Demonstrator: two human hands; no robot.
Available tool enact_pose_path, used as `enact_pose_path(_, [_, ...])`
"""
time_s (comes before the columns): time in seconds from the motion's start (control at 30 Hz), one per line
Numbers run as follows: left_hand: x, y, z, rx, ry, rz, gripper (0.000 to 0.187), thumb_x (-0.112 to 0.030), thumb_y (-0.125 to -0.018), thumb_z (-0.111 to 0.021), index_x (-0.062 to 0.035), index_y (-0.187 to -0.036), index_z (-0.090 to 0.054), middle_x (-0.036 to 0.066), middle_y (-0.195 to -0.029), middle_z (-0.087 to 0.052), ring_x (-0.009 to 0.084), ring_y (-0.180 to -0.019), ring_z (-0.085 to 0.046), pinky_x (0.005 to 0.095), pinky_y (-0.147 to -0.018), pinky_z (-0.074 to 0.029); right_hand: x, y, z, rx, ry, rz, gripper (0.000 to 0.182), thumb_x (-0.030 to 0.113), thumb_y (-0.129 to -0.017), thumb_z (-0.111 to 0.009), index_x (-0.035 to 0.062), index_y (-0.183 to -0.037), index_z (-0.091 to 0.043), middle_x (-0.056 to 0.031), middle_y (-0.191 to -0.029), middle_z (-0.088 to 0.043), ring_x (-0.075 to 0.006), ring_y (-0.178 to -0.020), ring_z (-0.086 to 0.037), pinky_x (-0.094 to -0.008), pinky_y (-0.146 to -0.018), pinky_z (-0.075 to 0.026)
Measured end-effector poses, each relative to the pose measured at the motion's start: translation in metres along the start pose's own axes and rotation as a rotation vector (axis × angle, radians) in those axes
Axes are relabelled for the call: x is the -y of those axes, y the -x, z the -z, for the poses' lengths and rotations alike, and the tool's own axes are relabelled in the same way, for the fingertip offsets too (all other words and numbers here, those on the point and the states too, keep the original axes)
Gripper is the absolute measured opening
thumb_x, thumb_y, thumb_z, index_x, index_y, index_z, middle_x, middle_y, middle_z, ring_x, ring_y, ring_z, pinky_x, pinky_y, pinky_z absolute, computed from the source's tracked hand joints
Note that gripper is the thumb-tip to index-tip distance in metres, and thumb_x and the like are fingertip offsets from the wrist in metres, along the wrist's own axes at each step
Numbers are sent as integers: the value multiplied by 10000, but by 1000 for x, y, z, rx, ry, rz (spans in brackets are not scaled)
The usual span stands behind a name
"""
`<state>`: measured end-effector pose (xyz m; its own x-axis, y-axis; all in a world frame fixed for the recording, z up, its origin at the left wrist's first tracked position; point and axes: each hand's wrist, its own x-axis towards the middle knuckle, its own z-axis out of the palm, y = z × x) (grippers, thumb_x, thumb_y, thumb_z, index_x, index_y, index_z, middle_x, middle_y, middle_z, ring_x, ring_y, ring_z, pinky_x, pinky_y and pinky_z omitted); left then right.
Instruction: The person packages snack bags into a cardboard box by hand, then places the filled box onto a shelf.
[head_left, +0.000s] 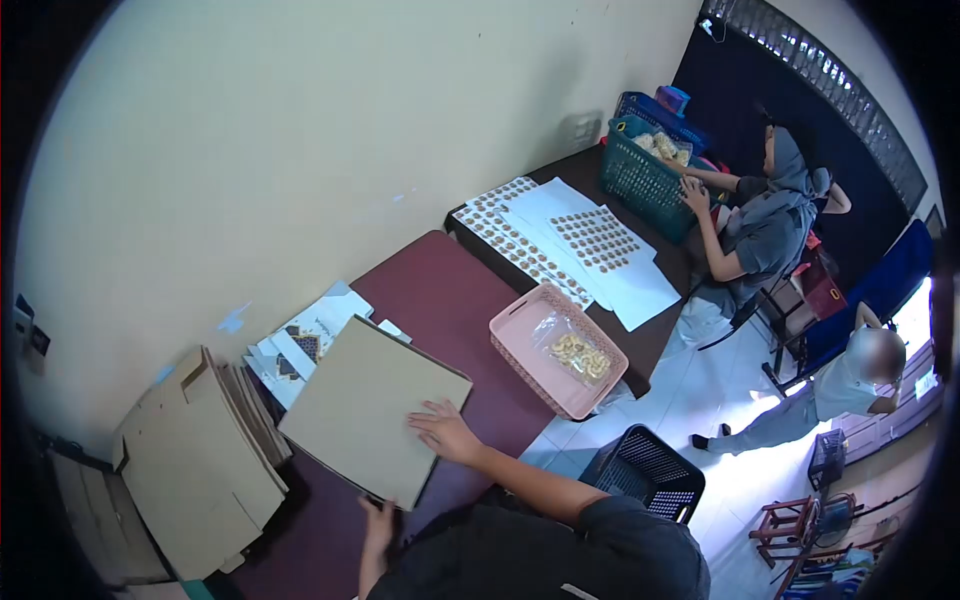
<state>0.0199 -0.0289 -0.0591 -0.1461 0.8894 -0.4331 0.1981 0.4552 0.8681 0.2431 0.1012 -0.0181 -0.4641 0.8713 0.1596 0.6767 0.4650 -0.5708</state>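
Observation:
A flat brown cardboard panel (365,410) lies at an angle over the maroon tabletop (425,290). My right hand (442,430) rests palm down on its right part, with the fingers spread. At the panel's near corner, my left hand (378,522) has its fingers closed around the edge; part of their grip is hidden. Printed white cartons or sheets (312,340) stick out from behind the panel. To its right, a pink basket (508,335) holds a clear bag of pale yellow snack pieces (580,358).
Folded cardboard boxes (195,470) stand at the left. Sticker sheets (600,240) cover part of a dark table, where a co-worker (765,220) reaches into a green basket (640,175) of bags. A black crate (640,465) stands by my right arm. Another person (820,390) is farther right.

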Motion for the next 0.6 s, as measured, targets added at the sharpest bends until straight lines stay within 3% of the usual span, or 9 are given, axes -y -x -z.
enact_pose_path(0.07, [-25, 18, 0, 153, -7, 2, 683, -260, -884, -542, 29, -1319, -102, 256, -1313, -310, 295, -1210, -331, 340, -997, -265, 8, -1, -2, -77, -63, -20, 270, 141, -826, -551, 113, -1092, -584, -45, -1192, -538, -286, -1187, -414, -513, -1021, -230])
enact_pose_path(0.1, [-37, 24, 1, 89, -203, -71, 514, -272, -880, -533, 30, -1251, -342, 260, -1187, -477, 321, -1080, -493, 365, -922, -366, 12, -3, -2, -145, -107, -64, 249, 133, -821, -556, 92, -1064, -592, -66, -1131, -554, -292, -1155, -436, -514, -1009, -249])
enact_pose_path(0.13, [-49, 28, 4, 89, -207, -68, 514, -272, -880, -533, 30, -1251, -342, 260, -1187, -477, 321, -1080, -493, 365, -922, -366, 13, -4, -1, -210, -145, -107, 229, 125, -817, -561, 70, -1036, -599, -87, -1071, -569, -297, -1122, -458, -515, -996, -268])
enact_pose_path(0.23, [-97, 38, 16, 154, -745, -76, 327, -276, -871, -496, 14, -785, -619, 190, -744, -619, 387, -701, -587, 437, -683, -470, 17, -7, -8, -236, 72, -156, 375, 198, -853, -501, 77, -1206, -469, -155, -1177, -449, -338, -1191, -358, -525, -1014, -224])
enact_pose_path(0.27, [-112, 36, 15, 154, -749, -75, 327, -276, -871, -496, 14, -785, -619, 190, -744, -619, 387, -701, -587, 437, -683, -470, 18, -7, -11, -255, 259, -221, 439, 235, -868, -472, 100, -1280, -405, -169, -1261, -386, -353, -1231, -305, -530, -1023, -202])
enact_pose_path(0.3, [-126, 34, 12, 84, -749, -157, 292, -265, -863, -500, 3, -851, -616, 189, -820, -619, 371, -746, -589, 425, -698, -467, 15, -4, -13, -168, 294, -239, 527, 309, -885, -421, 138, -1362, -278, -170, -1359, -261, -364, -1284, -207, -540, -1038, -158])
enact_pose_path(0.43, [-126, 3, -14, 38, -663, -532, 353, -238, -836, -517, -44, -1129, -537, 211, -1189, -499, 357, -1060, -501, 421, -861, -416, 20, -10, -13, -143, 327, -283, 513, 338, -906, -372, 146, -1371, -271, -160, -1388, -258, -347, -1300, -204, -523, -1053, -142])
enact_pose_path(0.5, [-116, -11, -32, 2, -850, -754, 470, -241, -836, -499, -61, -1262, -414, 212, -1372, -283, 403, -1267, -258, 488, -1015, -250, 20, -7, -12, -175, 296, -260, 497, 321, -902, -387, 134, -1354, -303, -168, -1377, -280, -360, -1287, -230, -511, -1055, -149])
enact_pose_path(0.6, [-91, -16, -40, 40, -916, -720, 500, -250, -841, -475, -59, -1292, -380, 226, -1402, -208, 438, -1308, -123, 546, -1051, -99, 12, 4, -12, -164, 224, -229, 488, 287, -892, -425, 140, -1347, -322, -160, -1406, -240, -372, -1294, -224, -519, -1041, -189])
